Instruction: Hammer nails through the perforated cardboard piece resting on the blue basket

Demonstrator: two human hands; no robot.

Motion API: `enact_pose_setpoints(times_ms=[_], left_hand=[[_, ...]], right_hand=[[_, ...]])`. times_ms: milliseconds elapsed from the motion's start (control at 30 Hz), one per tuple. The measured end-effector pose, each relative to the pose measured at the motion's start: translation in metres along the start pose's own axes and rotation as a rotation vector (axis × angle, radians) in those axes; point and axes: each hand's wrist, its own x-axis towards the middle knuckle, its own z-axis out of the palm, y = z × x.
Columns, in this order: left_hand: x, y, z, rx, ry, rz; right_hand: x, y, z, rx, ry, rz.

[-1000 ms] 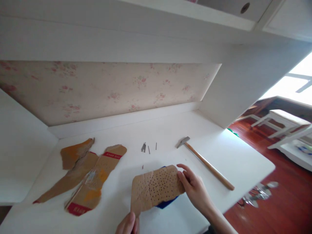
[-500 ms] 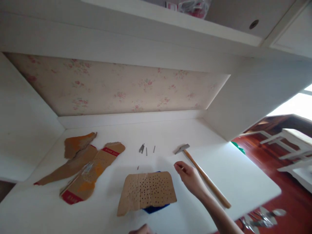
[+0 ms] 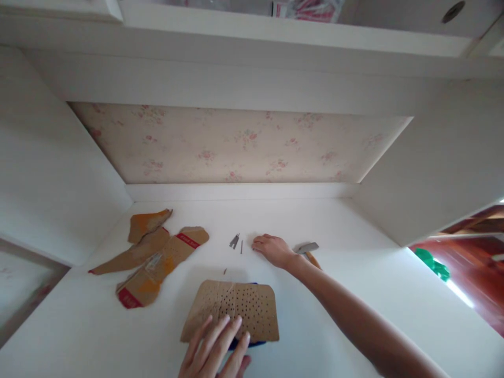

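Observation:
My left hand [image 3: 218, 346] lies with fingers spread over the near edge of a cardboard piece [image 3: 255, 310] full of small holes. Under the cardboard, a blue object [image 3: 258, 344] shows only at its edges. Further back, my right hand [image 3: 271, 249] rests on the table with its fingers curled together; whatever is under the fingertips is hidden. Just left of it lie a thin metal nail-like rod [image 3: 241, 247] and a small grey forked metal piece [image 3: 234, 241]. A hammer [image 3: 307, 248] lies behind my right forearm, which covers most of its wooden handle.
Torn cardboard scraps [image 3: 157, 268] lie on the left of the white table [image 3: 334, 325]. A tiny reddish bit [image 3: 225, 271] sits behind the holed cardboard. White side panels and an overhead shelf [image 3: 244, 26] enclose the work area.
My right hand has moved back and left, to where a second thin rod lay; that rod is now out of sight. My left hand has come forward onto the cardboard. The view has shifted.

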Motion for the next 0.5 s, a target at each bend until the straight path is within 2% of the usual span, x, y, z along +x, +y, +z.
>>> enact_pose_setpoints(times_ms=[167, 300, 500], left_hand=[[-0.004, -0.006, 0.001, 0.018, -0.026, -0.003], [-0.003, -0.011, 0.005, -0.004, -0.051, -0.020], [0.013, -0.003, 0.012, -0.076, -0.039, -0.102]], right_hand=[[-0.001, 0.010, 0.012, -0.064, 0.011, -0.024], [-0.001, 0.010, 0.019, -0.093, 0.041, 0.020], [0.000, 0.006, 0.022, -0.027, 0.130, 0.106]])
